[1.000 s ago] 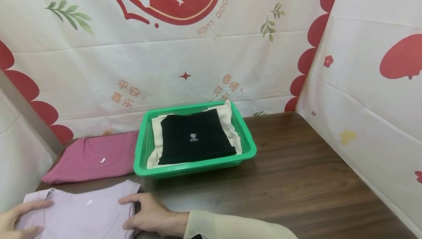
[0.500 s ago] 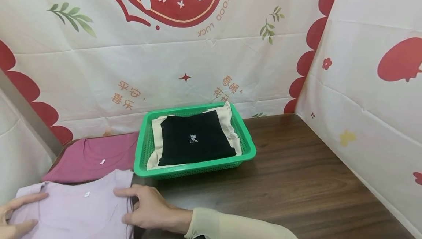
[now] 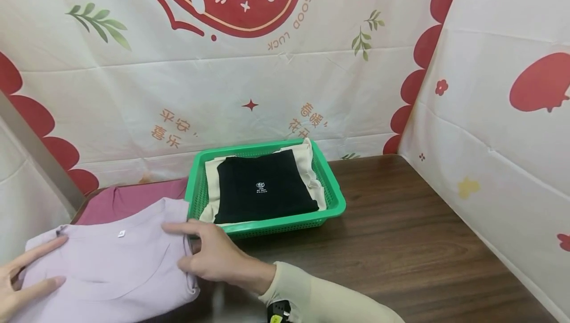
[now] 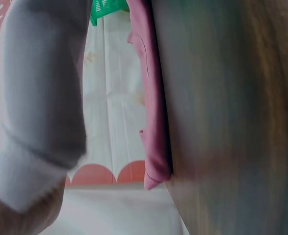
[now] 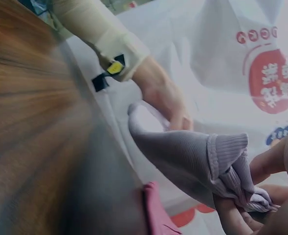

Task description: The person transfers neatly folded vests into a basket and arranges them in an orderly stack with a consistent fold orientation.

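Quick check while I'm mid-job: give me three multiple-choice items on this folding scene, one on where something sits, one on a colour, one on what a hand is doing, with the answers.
1. Where does the black garment lie?
A. In the green basket, on a cream garment
B. On the bare table
C. Under the lilac shirt

2. What colour is the shirt lying beside the basket, partly under the lilac shirt?
A. Yellow
B. Dark pink
C. Blue

3. What is the right hand doing?
A. Resting flat on the table, away from the clothes
B. Lifting the basket
C. Gripping the edge of the lilac shirt

Answers:
1 A: the head view shows the black piece inside the basket, with cream cloth showing around it.
2 B: dark pink cloth shows behind the lilac shirt, left of the basket.
3 C: the right wrist view shows fingers bunching lilac fabric; the left hand holds the other side.
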`<action>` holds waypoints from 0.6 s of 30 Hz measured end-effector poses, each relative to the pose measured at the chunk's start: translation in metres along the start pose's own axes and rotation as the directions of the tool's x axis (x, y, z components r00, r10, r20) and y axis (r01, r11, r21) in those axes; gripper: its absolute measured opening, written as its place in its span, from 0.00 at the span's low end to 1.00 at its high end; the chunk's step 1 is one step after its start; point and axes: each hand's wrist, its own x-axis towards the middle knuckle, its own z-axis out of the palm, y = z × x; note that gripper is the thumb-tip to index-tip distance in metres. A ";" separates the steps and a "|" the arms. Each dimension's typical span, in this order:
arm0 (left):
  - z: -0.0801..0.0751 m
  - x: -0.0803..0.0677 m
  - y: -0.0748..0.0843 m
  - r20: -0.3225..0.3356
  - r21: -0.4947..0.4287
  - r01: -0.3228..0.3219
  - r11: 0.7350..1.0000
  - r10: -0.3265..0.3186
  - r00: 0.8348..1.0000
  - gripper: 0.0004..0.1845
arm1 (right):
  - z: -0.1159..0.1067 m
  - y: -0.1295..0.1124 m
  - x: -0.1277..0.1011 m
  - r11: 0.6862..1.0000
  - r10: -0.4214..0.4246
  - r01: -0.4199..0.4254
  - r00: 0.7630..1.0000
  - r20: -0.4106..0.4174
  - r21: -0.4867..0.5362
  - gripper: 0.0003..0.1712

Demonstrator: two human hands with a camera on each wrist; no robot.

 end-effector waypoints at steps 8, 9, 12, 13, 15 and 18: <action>0.012 0.008 0.051 0.073 -0.059 -0.016 0.998 0.020 0.997 0.48 | -0.030 -0.007 0.007 0.998 -0.056 0.056 0.998 -0.011 -0.012 0.37; 0.014 0.010 0.059 0.067 -0.068 -0.029 0.997 0.033 0.997 0.48 | -0.035 -0.007 0.007 0.998 -0.062 0.062 0.998 -0.014 -0.021 0.36; 0.022 0.016 0.082 0.034 -0.033 -0.062 0.998 0.063 0.997 0.48 | -0.048 -0.009 0.004 0.997 -0.070 0.070 0.997 -0.015 -0.039 0.35; 0.024 0.018 0.089 0.030 -0.027 -0.071 0.997 0.071 0.997 0.48 | -0.052 -0.010 0.003 0.996 -0.071 0.070 0.997 -0.016 -0.051 0.35; 0.029 0.023 0.102 0.028 -0.026 -0.078 0.997 0.078 0.997 0.48 | -0.062 -0.013 0.000 0.994 -0.078 0.076 0.997 -0.021 -0.079 0.36; 0.036 0.031 0.118 0.034 -0.055 -0.080 0.995 0.082 0.996 0.47 | -0.078 -0.017 -0.003 0.991 -0.085 0.080 0.996 -0.040 -0.108 0.37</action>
